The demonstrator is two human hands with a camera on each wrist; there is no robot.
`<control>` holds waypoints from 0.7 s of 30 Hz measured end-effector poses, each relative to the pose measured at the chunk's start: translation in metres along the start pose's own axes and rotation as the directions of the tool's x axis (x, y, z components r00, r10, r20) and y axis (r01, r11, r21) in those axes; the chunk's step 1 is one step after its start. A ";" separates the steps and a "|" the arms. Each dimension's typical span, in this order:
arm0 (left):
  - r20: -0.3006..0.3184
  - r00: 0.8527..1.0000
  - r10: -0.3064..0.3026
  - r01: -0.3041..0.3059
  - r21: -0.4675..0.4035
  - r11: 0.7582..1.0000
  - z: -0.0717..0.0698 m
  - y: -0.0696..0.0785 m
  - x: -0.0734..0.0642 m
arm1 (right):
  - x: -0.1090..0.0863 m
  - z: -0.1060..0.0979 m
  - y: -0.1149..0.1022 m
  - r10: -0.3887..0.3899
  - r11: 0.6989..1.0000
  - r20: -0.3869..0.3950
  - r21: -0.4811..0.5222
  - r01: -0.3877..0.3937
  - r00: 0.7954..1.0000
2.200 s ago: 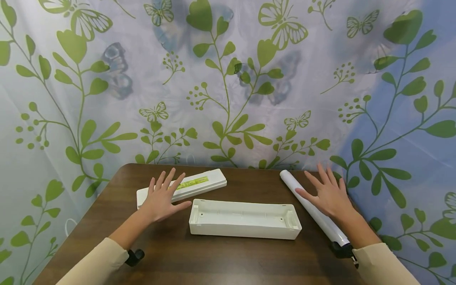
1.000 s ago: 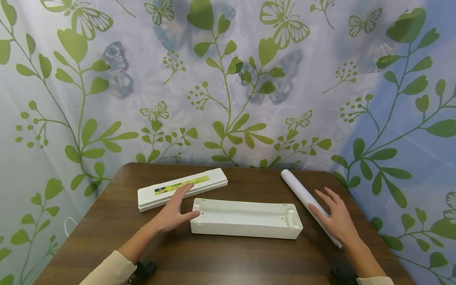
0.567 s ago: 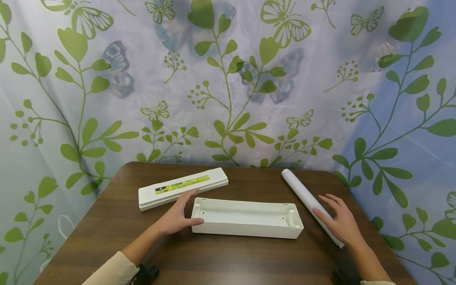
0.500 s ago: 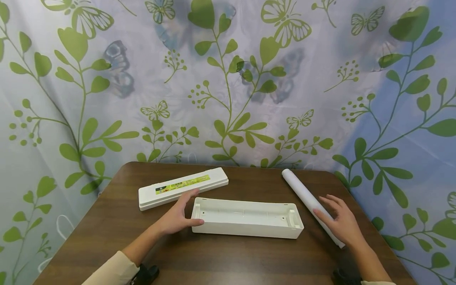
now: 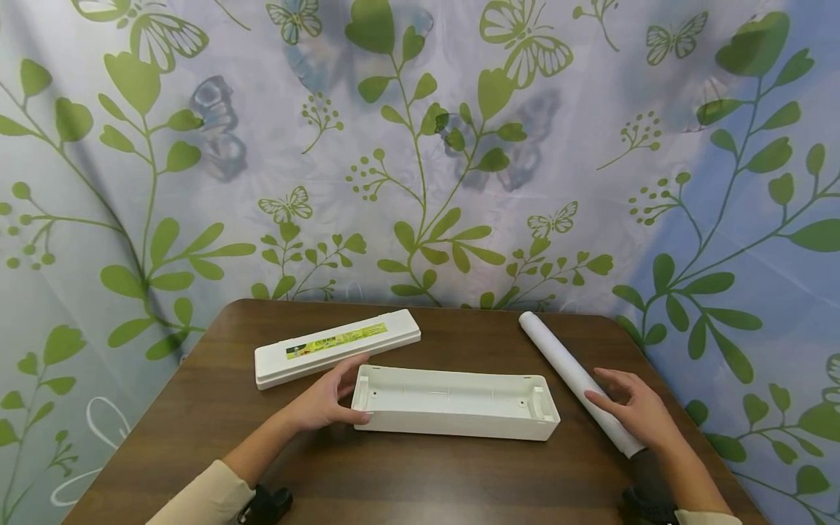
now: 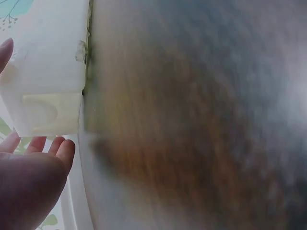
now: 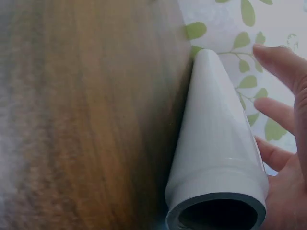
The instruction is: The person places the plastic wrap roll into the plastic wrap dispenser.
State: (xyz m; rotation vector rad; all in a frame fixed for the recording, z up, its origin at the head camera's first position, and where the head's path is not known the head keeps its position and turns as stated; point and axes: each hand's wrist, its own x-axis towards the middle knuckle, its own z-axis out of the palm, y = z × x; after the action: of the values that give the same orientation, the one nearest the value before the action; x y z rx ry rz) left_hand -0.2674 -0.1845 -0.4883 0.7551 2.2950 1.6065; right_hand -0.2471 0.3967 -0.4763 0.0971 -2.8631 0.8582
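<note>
In the head view, my left hand (image 5: pixel 321 401) grips the left end of a long, open white plastic box (image 5: pixel 459 424), thumb at its front wall and fingers behind. The left wrist view shows the box end (image 6: pixel 53 62) between the thumb and fingertips of that hand (image 6: pixel 29 187). My right hand (image 5: pixel 636 408) is beside the near half of a white roll (image 5: pixel 569 368), its thumb close to or touching it. In the right wrist view the roll (image 7: pixel 213 134) looks like cling film on a hollow core, and the right hand's fingers (image 7: pixel 283 62) are spread beside it, not wrapped round.
A long white lid (image 5: pixel 269 364) with a yellow-green label lies behind the box at the left. Everything rests on a brown wooden table (image 5: pixel 446 485). A curtain (image 5: pixel 420 204) with leaves and butterflies hangs behind and on both sides. A white loop (image 5: pixel 108 408) hangs at the left edge.
My left hand came down onto the box's left end, its thumb now lower on the front wall. My right hand came toward the roll's near end, which has shifted slightly right.
</note>
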 end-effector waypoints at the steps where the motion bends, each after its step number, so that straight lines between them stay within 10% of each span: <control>1: 0.008 1.000 -0.005 0.005 -0.007 1.000 -0.001 -0.001 0.000 | 0.001 -0.001 0.001 0.015 1.000 0.022 0.012 -0.015 1.000; 21: 0.117 0.990 -0.076 0.093 -0.147 0.985 -0.010 -0.005 0.003 | 0.015 -0.004 0.005 0.054 0.986 0.203 0.146 -0.085 0.978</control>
State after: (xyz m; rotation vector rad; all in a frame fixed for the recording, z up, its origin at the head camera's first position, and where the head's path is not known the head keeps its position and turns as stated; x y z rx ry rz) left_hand -0.2758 -0.1920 -0.4895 0.6833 2.0715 1.6366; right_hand -0.2621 0.4028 -0.4736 0.1064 -2.9941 1.1454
